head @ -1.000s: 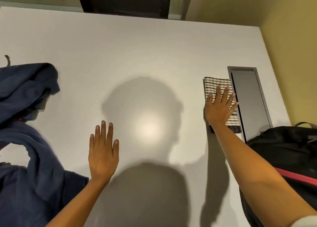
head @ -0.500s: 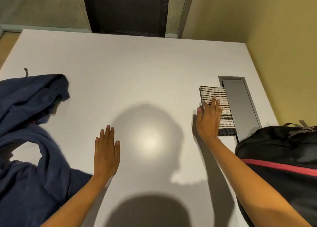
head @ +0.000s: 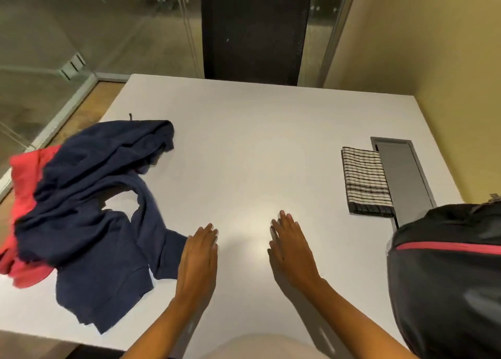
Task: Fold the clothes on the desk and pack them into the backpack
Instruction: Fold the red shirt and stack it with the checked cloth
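hoodie (head: 89, 201): navy | garment (head: 23, 179): red | cloth (head: 366, 181): white, black-checked | backpack (head: 447, 272): black, red stripe | desk (head: 257, 130): white

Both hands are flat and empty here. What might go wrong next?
The red garment lies partly under the navy hoodie at the left edge of the desk; pulling the hoodie may drag it off. The folded checked cloth sits far from the pile, so it may get left out of the backpack.
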`<state>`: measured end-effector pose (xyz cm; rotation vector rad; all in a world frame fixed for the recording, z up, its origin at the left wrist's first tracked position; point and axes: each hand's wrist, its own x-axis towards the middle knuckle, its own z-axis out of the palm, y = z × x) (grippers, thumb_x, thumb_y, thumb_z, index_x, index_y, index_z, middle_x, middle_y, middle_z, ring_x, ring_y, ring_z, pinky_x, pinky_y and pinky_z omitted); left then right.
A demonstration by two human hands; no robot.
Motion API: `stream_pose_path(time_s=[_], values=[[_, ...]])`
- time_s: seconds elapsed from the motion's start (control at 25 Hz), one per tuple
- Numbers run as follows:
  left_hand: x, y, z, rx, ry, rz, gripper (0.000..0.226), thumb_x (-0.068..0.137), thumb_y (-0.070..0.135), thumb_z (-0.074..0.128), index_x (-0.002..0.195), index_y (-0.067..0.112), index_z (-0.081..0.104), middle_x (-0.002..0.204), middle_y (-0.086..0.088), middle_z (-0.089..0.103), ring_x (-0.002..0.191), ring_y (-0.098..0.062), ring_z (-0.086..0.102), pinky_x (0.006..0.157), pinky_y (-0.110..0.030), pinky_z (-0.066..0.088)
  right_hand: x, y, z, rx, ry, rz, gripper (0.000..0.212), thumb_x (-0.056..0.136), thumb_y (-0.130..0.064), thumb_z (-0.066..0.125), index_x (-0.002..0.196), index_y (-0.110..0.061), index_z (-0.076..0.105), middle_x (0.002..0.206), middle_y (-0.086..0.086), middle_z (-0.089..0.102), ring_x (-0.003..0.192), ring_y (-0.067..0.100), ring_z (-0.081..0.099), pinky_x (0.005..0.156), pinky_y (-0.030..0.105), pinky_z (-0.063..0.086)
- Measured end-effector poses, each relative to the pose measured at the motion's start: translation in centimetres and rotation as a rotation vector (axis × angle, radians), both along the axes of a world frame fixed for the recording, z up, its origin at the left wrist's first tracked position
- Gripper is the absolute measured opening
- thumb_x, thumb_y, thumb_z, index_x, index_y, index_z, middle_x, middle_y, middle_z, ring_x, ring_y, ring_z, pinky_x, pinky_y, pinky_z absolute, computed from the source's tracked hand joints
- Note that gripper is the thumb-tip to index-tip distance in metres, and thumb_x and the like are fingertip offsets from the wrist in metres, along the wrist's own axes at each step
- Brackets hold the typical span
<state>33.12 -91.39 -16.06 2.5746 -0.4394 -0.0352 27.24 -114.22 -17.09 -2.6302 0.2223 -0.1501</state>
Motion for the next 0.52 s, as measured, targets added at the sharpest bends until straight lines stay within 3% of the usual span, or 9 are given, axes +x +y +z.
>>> stream_pose_path(time_s=[0.08, 0.2, 0.32, 0.52], values=[[-1.3, 2.2, 0.5, 0.092, -0.051, 0.064, 0.049, 0.097, 0.026, 0.023, 0.128, 0.016, 0.059, 0.140, 0.001, 0.052, 0.134, -0.018, 0.042, 0.118, -0.031, 0.008, -0.9, 1.8, -1.0, 0.009, 0.054, 0.088, 0.054, 0.098, -0.028, 0.041, 0.150, -0.012, 0.032, 0.161, 0.004, 0.009, 0.150, 0.018, 0.004, 0.119, 0.024, -0.001], [-3.3, 5.8, 1.0, 0.230, -0.119, 0.203, 0.040, 0.096, 0.022, 0.036, 0.123, 0.011, 0.063, 0.135, -0.004, 0.056, 0.133, -0.024, 0.045, 0.118, -0.043, 0.016, -1.7, 3.7, -2.5, -0.033, 0.116, 0.202, 0.057, 0.099, -0.029, 0.036, 0.152, -0.011, 0.025, 0.162, 0.006, 0.007, 0.150, 0.021, 0.003, 0.119, 0.026, -0.002], [-4.7, 9.7, 0.7, 0.310, -0.081, 0.357, 0.034, 0.091, 0.010, 0.057, 0.124, 0.008, 0.062, 0.138, -0.008, 0.054, 0.135, -0.027, 0.043, 0.116, -0.050, 0.024, -1.9, 5.6, -3.3, -0.113, 0.185, 0.232, 0.062, 0.092, -0.033, 0.030, 0.145, -0.002, 0.039, 0.154, 0.021, 0.030, 0.143, 0.036, 0.028, 0.117, 0.038, 0.015], [-5.2, 13.1, 0.5, 0.248, -0.027, 0.485, 0.037, 0.093, 0.009, 0.055, 0.130, 0.006, 0.057, 0.145, -0.009, 0.047, 0.140, -0.028, 0.033, 0.119, -0.045, 0.016, -0.6, 7.2, -2.7, -0.101, 0.167, 0.266, 0.058, 0.088, -0.029, 0.034, 0.131, 0.004, 0.054, 0.142, 0.025, 0.047, 0.130, 0.040, 0.047, 0.106, 0.046, 0.042]])
